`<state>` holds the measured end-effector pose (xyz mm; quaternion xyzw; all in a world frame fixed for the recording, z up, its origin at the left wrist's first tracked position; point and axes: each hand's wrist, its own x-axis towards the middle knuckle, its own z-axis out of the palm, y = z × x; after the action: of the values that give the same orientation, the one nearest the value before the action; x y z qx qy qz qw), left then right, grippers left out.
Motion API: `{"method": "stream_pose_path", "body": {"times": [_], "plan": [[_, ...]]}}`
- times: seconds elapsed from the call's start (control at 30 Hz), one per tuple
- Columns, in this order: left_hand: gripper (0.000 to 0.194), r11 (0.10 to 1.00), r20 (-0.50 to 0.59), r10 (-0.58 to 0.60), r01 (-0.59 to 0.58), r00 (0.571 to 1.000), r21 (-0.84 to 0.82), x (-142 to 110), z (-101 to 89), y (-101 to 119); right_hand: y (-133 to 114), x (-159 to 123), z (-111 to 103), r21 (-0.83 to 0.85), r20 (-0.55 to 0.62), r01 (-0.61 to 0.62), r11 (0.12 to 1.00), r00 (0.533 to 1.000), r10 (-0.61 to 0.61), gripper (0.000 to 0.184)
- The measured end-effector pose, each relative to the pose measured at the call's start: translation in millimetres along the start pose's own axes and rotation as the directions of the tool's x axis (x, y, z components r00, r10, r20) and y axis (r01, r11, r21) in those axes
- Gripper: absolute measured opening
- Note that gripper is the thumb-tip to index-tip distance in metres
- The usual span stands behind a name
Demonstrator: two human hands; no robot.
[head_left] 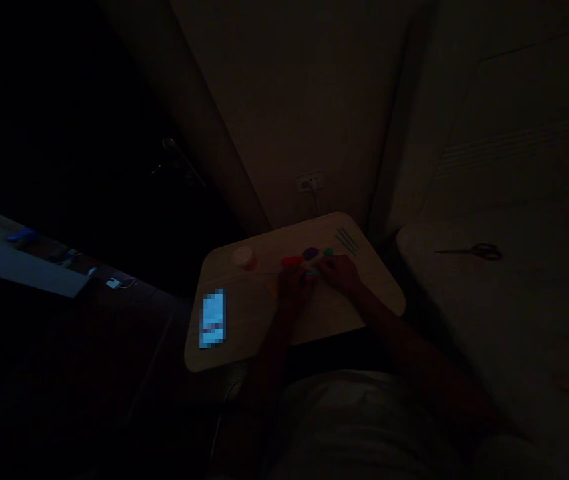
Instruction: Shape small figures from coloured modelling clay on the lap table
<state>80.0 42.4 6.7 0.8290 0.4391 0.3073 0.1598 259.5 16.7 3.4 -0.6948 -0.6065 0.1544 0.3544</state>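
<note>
The room is very dark, so details are faint. My left hand (294, 283) is over the small table (249, 320) with its fingers curled in. My right hand (338, 272) faces it, its fingertips pinched together. A small pale teal piece (311, 273) shows between the two hands; which fingers grip it is hard to make out. Just beyond them lie a red lump (291, 261), a dark purple lump (310, 253) and a green lump (328, 253). Something orange-yellow (271, 288) is partly hidden beside my left hand.
A pale lidded tub (245, 257) stands at the table's back left, with a lit phone (213, 319) nearer the front. Several thin green sticks (347, 241) lie at the back right. Scissors (479, 251) rest on a pale surface to the right. A wall socket (309, 182) holds a plug.
</note>
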Motion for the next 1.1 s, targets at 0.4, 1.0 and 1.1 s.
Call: {"method": "stream_pose_path", "body": {"times": [0.4, 1.0, 1.1], "plan": [[0.006, 1.000, -0.011, 0.012, -0.012, 1.000, 0.019, 0.7, 0.6, -2.3, 4.4, 0.8, 2.6, 0.046, -0.038, 0.022, 0.999, 0.999, -0.020, 0.036], [0.014, 0.979, -0.088, -0.048, 0.030, 0.995, -0.199, -1.3, 1.0, -5.5, 10.0, 3.7, 5.8, 0.243, -0.099, 0.033, 0.969, 0.995, -0.009, 0.043], [0.014, 0.967, -0.110, -0.082, 0.052, 0.990, -0.249, -2.4, 0.6, -4.8, 10.0, 3.8, 5.6, 0.248, -0.108, 0.039, 0.968, 0.994, -0.013, 0.044]]}}
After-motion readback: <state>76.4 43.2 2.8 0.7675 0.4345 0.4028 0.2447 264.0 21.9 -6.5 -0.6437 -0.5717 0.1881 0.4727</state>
